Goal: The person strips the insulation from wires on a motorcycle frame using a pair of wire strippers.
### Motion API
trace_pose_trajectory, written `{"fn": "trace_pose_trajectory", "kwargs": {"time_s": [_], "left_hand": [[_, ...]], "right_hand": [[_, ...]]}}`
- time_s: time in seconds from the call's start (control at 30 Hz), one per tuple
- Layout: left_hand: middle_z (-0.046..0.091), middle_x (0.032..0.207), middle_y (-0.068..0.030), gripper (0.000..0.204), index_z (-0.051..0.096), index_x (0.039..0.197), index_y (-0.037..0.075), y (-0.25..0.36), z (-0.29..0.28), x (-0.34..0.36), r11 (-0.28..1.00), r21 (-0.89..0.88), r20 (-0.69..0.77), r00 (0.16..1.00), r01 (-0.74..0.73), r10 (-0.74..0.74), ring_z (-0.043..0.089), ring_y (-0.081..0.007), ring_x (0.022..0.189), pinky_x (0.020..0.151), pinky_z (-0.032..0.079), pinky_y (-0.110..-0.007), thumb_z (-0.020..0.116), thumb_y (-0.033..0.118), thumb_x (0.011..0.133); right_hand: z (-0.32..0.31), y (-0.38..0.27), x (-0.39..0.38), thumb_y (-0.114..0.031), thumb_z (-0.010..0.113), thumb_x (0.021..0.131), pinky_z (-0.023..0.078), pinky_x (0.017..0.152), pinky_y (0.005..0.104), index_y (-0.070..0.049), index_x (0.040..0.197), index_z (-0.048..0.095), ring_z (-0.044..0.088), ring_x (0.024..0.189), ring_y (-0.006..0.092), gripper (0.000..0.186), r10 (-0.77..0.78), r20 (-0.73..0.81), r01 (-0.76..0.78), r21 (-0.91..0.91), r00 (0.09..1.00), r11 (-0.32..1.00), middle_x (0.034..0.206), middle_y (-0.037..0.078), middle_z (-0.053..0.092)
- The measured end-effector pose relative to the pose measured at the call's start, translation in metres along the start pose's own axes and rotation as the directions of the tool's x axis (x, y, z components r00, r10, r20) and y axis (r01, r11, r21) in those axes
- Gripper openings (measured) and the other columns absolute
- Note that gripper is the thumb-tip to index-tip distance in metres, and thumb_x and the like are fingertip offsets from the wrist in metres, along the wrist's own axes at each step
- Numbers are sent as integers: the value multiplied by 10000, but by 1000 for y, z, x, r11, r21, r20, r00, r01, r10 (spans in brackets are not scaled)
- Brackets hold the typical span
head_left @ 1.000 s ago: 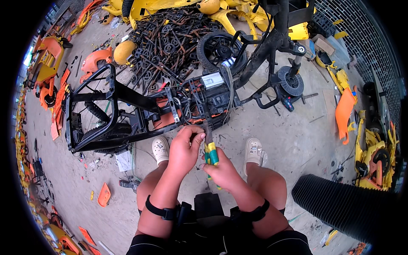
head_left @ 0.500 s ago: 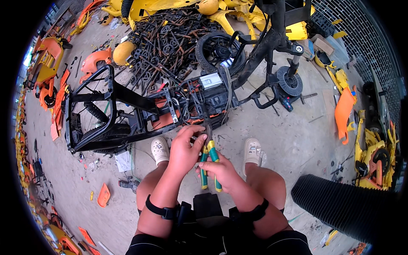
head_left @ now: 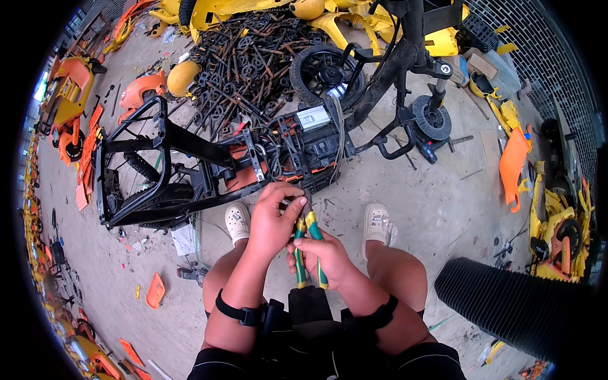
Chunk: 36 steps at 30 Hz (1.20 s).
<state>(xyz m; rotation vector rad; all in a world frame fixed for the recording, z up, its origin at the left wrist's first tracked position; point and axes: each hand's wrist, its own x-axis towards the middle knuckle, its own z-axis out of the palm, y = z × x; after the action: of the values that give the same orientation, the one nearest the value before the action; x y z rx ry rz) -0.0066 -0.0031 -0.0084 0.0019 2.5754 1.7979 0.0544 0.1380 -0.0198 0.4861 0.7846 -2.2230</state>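
A stripped black scooter frame (head_left: 166,140) lies on its side on the concrete in front of me, with a tangle of wires and a grey controller box (head_left: 313,118) in its middle. My left hand (head_left: 273,218) pinches a wire at the lower edge of that tangle. My right hand (head_left: 324,256) grips a pair of cutting pliers (head_left: 308,250) with green and yellow handles, jaws pointing up at the wire beside my left fingers. My knees and white shoes frame both hands.
A heap of rusty dark metal parts (head_left: 244,54) lies behind the frame, with a black wheel (head_left: 326,71) and yellow body panels (head_left: 354,19). Orange plastic panels (head_left: 512,163) lie scattered left and right. A black ribbed hose (head_left: 506,304) sits at lower right.
My right hand has lowered slightly with the pliers and their handles have spread apart. My left hand stays at the wire bundle, fingers re-pinching the wire.
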Motion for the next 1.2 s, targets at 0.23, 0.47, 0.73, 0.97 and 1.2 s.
{"fn": "trace_pose_trajectory", "kwargs": {"time_s": [0.23, 0.47, 0.73, 0.97, 1.2], "left_hand": [[661, 1018, -99, 122, 718, 957, 14, 3, -4, 1, 994, -33, -35, 994, -104, 103, 659, -213, 897, 736, 525, -301, 766, 70, 859], [684, 1018, -70, 120, 684, 1011, 20, -10, 2, 6, 920, -392, -52, 997, 27, -52, 639, -132, 881, 734, 490, -261, 714, 106, 934], [713, 1024, -65, 191, 655, 1151, 16, -2, -8, 3, 747, -631, 155, 977, 210, -144, 669, -122, 880, 736, 498, -256, 612, 145, 1017], [719, 1052, -91, 199, 600, 1185, 4, -2, 1, 3, 777, -603, 76, 982, 182, -172, 668, -117, 887, 752, 510, -255, 621, 74, 999], [670, 927, -61, 103, 714, 936, 17, -5, 6, 4, 974, -195, -5, 993, 116, -119, 587, -132, 775, 726, 495, -277, 757, 97, 887]], "right_hand": [[9, -5, -6, -106, 545, 965, 513, 660, 397, -32, 1166, 498, 613, 755, 253, 219, 1, 78, -9, 94, 997, 995, 923, 116, 592], [0, -7, 6, -44, 560, 885, 529, 732, 407, -15, 1259, 476, 661, 854, 276, 385, -135, -248, 143, 14, 959, 990, 1006, 158, 644], [15, -17, -16, 31, 477, 814, 466, 654, 278, 18, 1416, 387, 664, 1002, 234, 609, -9, -191, -38, -241, 982, 970, 1242, 183, 636], [6, -2, -9, 111, 478, 787, 553, 897, 355, 2, 1393, 395, 599, 1145, 238, 621, -142, -142, 85, -351, 980, 933, 1290, 157, 558], [13, -10, -8, 115, 494, 786, 532, 974, 393, 2, 1271, 445, 600, 1037, 198, 500, -103, -180, 59, -236, 978, 970, 1123, 89, 547]]}}
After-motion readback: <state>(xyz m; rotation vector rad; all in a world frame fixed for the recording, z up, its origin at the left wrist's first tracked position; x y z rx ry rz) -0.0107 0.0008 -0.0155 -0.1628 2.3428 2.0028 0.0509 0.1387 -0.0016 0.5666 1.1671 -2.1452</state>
